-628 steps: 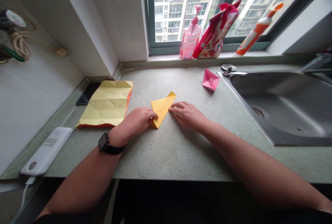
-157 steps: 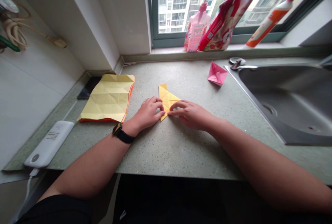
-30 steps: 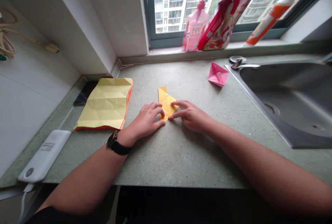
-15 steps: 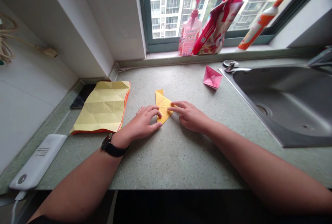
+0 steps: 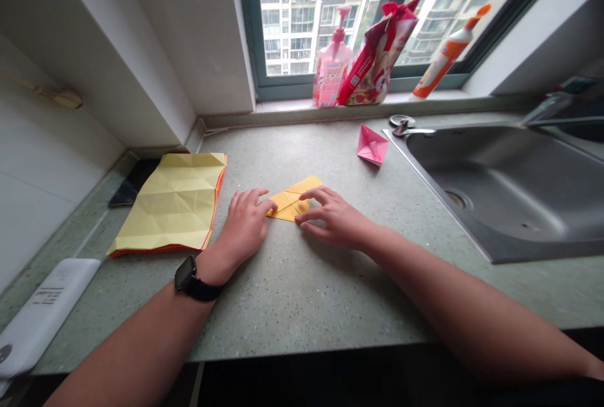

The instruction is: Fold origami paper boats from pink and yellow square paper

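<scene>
A folded piece of yellow paper lies flat on the counter between my hands, with crease lines and overlapping flaps on its upper face. My left hand, with a black watch on the wrist, has its fingers bent and grips the paper's left corner at a fingertip. Over the right part of the paper, my right hand keeps its fingers spread, the tips touching the paper's surface and lower edge. Part of the right side is hidden under those fingers.
Left of my hands lies a stack of creased paper, partly over a dark flat object. A white power bank is nearer me. A pink folded-paper piece stands by the steel sink. Bottles and a red bag line the windowsill.
The yellow paper has turned, so its longer end now points up and right. My hands have shifted their hold around it. The whole view has moved slightly to the right.
</scene>
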A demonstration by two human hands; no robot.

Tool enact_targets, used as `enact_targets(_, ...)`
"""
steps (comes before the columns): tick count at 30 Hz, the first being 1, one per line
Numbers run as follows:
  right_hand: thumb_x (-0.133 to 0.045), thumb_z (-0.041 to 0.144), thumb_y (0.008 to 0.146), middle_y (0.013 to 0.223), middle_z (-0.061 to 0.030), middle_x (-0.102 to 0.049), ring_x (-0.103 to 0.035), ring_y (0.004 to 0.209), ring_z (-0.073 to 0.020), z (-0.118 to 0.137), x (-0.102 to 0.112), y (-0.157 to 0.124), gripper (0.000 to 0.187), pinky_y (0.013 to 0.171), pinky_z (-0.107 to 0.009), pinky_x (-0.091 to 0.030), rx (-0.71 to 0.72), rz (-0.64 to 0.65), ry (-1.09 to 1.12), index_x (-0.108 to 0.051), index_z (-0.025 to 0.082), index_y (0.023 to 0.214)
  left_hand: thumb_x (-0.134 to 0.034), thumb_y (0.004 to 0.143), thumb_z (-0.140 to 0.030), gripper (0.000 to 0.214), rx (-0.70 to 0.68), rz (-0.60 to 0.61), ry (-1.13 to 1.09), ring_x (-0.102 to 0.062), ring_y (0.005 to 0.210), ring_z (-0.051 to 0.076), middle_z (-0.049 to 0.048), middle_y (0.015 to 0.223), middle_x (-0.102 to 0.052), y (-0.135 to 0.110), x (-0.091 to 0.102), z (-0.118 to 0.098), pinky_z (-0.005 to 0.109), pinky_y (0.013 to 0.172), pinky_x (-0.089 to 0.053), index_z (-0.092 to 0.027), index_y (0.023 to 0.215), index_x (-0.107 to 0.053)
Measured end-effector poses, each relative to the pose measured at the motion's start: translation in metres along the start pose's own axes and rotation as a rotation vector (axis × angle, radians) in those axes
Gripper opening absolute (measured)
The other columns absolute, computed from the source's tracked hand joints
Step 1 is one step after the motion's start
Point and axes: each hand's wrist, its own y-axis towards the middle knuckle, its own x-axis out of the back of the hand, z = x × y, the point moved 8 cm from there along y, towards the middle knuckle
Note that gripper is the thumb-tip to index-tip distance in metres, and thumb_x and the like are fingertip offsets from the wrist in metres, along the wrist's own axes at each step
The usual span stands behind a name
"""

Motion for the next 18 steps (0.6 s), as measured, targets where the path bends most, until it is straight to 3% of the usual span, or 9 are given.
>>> enact_targets(2,-0.079,0.033,0.101,0.141,-0.0111,-0.071,-0.063,0.132,-0.0319,0.011,-0.004,-0.001,0.018,0.120,-0.061,-0.049,0.054,0.036,0.032,-0.088,0.036,0.117,-0.054,0.097,-0.003,0.038,0.015,-0.018,0.015,-0.056,0.142,0.034,0.0121,0.149,-0.065,0.000,0.001,0.002,0.061,0.126,-0.043,-0.024,0.117,-0.079)
enact_targets(6,-0.083,0.027,0.096,0.145,-0.0072,-0.070,-0.058,0.141,-0.0333,0.022,-0.005,-0.001,0.035,0.130,-0.074,-0.030,0.146,0.050,0.017,-0.083,0.041,0.128,-0.058,0.103,-0.013,0.029,0.021,-0.002,0.004,-0.062,0.132,0.035,0.0134,0.140,-0.069,-0.001,0.000,-0.002,0.057,0.117,-0.050,-0.023,0.119,-0.080)
enact_targets(9,-0.071,0.009,0.095,0.152,-0.0054,-0.066,-0.057,0.145,-0.0308,-0.008,0.016,0.002,0.052,0.132,-0.070,-0.031,0.025,-0.119,-0.008,-0.079,0.040,0.136,-0.060,0.106,-0.024,0.026,0.014,0.034,-0.008,-0.066,0.124,0.034,0.0128,0.133,-0.073,-0.002,-0.004,-0.008,0.056,0.112,-0.052,-0.023,0.124,-0.079)
enact_targets(12,-0.057,-0.008,0.082,0.137,-0.0066,-0.073,-0.066,0.133,-0.0297,-0.060,0.035,0.000,0.063,0.122,-0.057,-0.049,-0.214,-0.249,-0.007,-0.082,0.032,0.123,-0.063,0.107,-0.031,0.028,0.012,0.055,0.000,-0.065,0.125,0.035,0.0132,0.135,-0.072,-0.004,-0.005,-0.012,0.056,0.113,-0.051,-0.022,0.130,-0.076)
enact_targets(15,-0.054,-0.012,0.074,0.127,-0.0066,-0.077,-0.070,0.123,-0.0272,-0.089,0.031,-0.001,0.065,0.115,-0.048,-0.055,-0.306,-0.184,0.025,-0.082,0.028,0.117,-0.065,0.107,-0.040,0.034,0.002,0.081,0.010,-0.063,0.129,0.036,0.0143,0.139,-0.070,-0.005,-0.007,-0.015,0.057,0.114,-0.051,-0.021,0.134,-0.074)
enact_targets(18,-0.059,-0.009,0.077,0.126,-0.0057,-0.078,-0.071,0.121,-0.0261,-0.089,0.023,0.001,0.058,0.113,-0.044,-0.055,-0.281,-0.116,0.038,-0.082,0.029,0.115,-0.065,0.107,-0.047,0.041,0.003,0.083,0.014,-0.061,0.130,0.037,0.0150,0.141,-0.068,-0.007,-0.007,-0.016,0.059,0.116,-0.049,-0.022,0.139,-0.071)
